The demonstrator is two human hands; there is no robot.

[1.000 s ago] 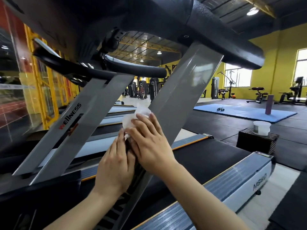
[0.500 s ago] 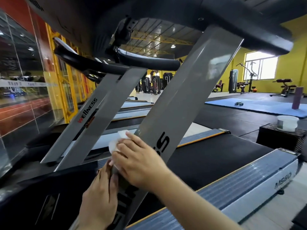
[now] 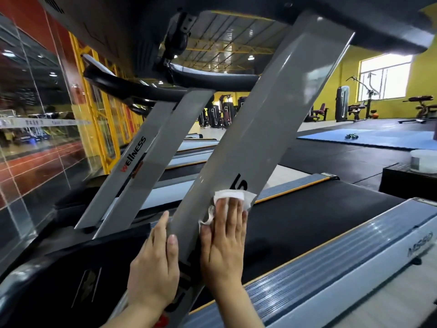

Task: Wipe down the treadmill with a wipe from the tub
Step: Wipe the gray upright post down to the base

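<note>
1. Low at 6 o'clock in our view, both of our hands work on the nearer grey upright (image 3: pixel 267 129) of the treadmill (image 3: pixel 331 275), which slants up toward 1 o'clock to the black console (image 3: pixel 354 17).
2. Our right hand (image 3: pixel 224 245) lies flat on the upright's face, fingers (image 3: pixel 233 209) straight and close together, pressing a white wipe (image 3: pixel 233 195) against the metal.
3. That wipe sits under our fingertips just below the black letter "S" printed on the upright; a crumpled end of it trails down at 7 o'clock from the fingers, beside our thumb.
4. Our left hand (image 3: pixel 155 273) holds the upright's left edge, thumb on the front face; the other fingers reach behind the edge, and we cannot tell how they lie there.
5. At 3 o'clock, well apart from our hands, the white tub (image 3: pixel 423 160) stands on a dark box (image 3: pixel 406 183) at the frame's edge.
6. Toward 9 o'clock stands the second grey upright (image 3: pixel 132 162), lettered "WELLNESS".
7. The black running belt (image 3: pixel 307 216) stretches away at 2 o'clock, with the ribbed grey side rail (image 3: pixel 343 268) along its near edge.
</note>
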